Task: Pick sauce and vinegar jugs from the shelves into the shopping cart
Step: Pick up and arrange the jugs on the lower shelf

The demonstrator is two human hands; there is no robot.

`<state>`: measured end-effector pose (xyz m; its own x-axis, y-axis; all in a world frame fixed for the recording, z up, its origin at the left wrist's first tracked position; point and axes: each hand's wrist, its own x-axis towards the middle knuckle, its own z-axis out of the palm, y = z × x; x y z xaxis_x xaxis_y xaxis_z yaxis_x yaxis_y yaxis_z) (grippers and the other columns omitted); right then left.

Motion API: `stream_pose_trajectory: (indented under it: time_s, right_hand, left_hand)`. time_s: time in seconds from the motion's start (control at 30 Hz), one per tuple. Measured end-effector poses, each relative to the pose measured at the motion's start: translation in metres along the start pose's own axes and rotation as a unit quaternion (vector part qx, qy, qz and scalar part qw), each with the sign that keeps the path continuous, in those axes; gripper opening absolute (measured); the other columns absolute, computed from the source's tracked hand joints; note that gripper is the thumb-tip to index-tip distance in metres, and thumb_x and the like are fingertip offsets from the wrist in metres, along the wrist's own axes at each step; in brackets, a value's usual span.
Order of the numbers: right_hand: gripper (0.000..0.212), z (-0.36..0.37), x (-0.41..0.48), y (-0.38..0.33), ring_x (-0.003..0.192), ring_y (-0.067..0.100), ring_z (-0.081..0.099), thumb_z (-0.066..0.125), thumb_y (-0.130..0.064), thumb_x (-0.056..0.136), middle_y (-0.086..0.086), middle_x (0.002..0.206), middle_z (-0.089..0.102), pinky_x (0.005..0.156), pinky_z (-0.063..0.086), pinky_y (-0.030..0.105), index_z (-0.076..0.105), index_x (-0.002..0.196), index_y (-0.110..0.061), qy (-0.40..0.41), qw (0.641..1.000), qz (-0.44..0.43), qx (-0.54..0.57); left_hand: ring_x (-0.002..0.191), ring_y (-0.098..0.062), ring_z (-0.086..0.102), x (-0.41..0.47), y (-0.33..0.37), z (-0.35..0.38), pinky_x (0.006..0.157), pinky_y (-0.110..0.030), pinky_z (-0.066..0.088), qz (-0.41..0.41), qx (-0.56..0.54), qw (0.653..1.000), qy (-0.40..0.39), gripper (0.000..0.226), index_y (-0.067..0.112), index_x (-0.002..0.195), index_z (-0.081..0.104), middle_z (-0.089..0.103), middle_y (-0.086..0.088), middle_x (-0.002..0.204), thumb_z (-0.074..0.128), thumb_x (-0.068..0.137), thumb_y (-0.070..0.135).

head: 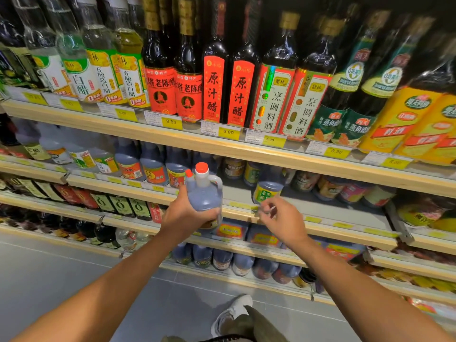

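Dark plastic jug (206, 196), red-capped, upright, gripped low by left hand (183, 213), right hand (281, 219) loosely curled, empty.

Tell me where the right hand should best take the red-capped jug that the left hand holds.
Probably the loop handle beside its neck, coming from the right: the dark jug is upright, the handle faces the right hand, and the left hand covers the lower body.

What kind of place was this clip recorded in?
Most likely a supermarket condiment aisle: tiered wooden shelves packed with vinegar bottles, yellow price tags along the shelf edges, and the left hand gripping a dark jug with an orange cap.
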<state>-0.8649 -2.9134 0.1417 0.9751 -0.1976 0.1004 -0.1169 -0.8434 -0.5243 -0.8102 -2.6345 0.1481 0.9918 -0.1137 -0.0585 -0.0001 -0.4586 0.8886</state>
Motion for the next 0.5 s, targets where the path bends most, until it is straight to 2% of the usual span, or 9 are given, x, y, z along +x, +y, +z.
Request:
stream_pose_trajectory:
  time_s: [0.03, 0.1, 0.17, 0.27, 0.33, 0.4, 0.5]
  right_hand:
    - [0.050, 0.006, -0.005, -0.014, 0.093, 0.017, 0.068, 0.063, -0.063, 0.076, -0.012, 0.117, 0.065, 0.076, 0.054, 0.034, 0.060, 0.119, -0.037, -0.058, 0.998, -0.025, 0.009]
    - [0.092, 0.017, -0.008, -0.041, 0.111, 0.016, 0.063, 0.076, -0.068, 0.069, -0.012, 0.145, 0.049, 0.088, 0.054, 0.037, 0.040, 0.147, -0.036, -0.145, 0.988, -0.052, 0.028]
    - [0.109, 0.023, -0.009, -0.062, 0.125, 0.014, 0.055, 0.084, -0.065, 0.061, -0.014, 0.151, 0.042, 0.096, 0.053, 0.041, 0.028, 0.152, -0.040, -0.160, 0.982, -0.061, 0.077]
    - [0.104, 0.023, -0.009, -0.074, 0.128, 0.014, 0.053, 0.076, -0.062, 0.054, -0.015, 0.143, 0.047, 0.093, 0.054, 0.044, 0.030, 0.146, -0.046, -0.110, 0.989, -0.054, 0.081]
    - [0.095, 0.021, -0.006, -0.073, 0.127, 0.016, 0.054, 0.069, -0.061, 0.058, -0.014, 0.143, 0.048, 0.090, 0.055, 0.045, 0.029, 0.143, -0.047, -0.077, 0.995, -0.039, 0.055]
    - [0.085, 0.021, -0.004, -0.068, 0.125, 0.018, 0.057, 0.068, -0.059, 0.066, -0.015, 0.143, 0.050, 0.089, 0.055, 0.045, 0.030, 0.141, -0.050, -0.048, 0.997, -0.040, 0.051]
    - [0.077, 0.024, 0.007, -0.057, 0.116, 0.020, 0.062, 0.072, -0.050, 0.074, -0.019, 0.139, 0.054, 0.082, 0.057, 0.043, 0.032, 0.140, -0.049, -0.019, 0.996, -0.042, 0.077]
  left_hand:
    - [0.105, -0.016, 0.065, -0.003, 0.002, 0.004, 0.088, -0.045, 0.057, 0.003, -0.008, 1.000, 0.000, 0.086, 0.039, 0.125, 0.043, 0.065, 0.013, 0.114, 0.087, 0.055, 0.064]
    - [0.102, -0.012, 0.064, -0.010, 0.010, 0.014, 0.081, -0.034, 0.056, 0.019, -0.019, 1.000, -0.010, 0.078, 0.039, 0.120, 0.042, 0.062, 0.016, 0.111, 0.090, 0.061, 0.053]
    - [0.098, -0.003, 0.062, -0.015, 0.019, 0.023, 0.071, -0.019, 0.050, 0.028, -0.025, 0.999, -0.015, 0.076, 0.040, 0.119, 0.039, 0.058, 0.020, 0.108, 0.092, 0.065, 0.045]
    - [0.097, -0.009, 0.061, -0.018, 0.026, 0.039, 0.071, -0.019, 0.046, 0.030, -0.045, 0.999, -0.003, 0.081, 0.035, 0.125, 0.039, 0.059, 0.013, 0.109, 0.094, 0.065, 0.041]
    - [0.100, -0.009, 0.063, -0.019, 0.028, 0.048, 0.071, -0.014, 0.047, 0.039, -0.068, 0.997, 0.003, 0.080, 0.031, 0.126, 0.043, 0.061, 0.013, 0.109, 0.095, 0.065, 0.038]
    - [0.103, -0.003, 0.064, -0.016, 0.027, 0.056, 0.075, -0.014, 0.050, 0.061, -0.089, 0.994, -0.008, 0.079, 0.032, 0.124, 0.045, 0.061, 0.016, 0.111, 0.095, 0.063, 0.038]
    - [0.108, 0.001, 0.062, -0.004, 0.020, 0.062, 0.087, -0.022, 0.053, 0.078, -0.073, 0.994, -0.027, 0.081, 0.033, 0.126, 0.046, 0.063, 0.013, 0.117, 0.091, 0.061, 0.056]
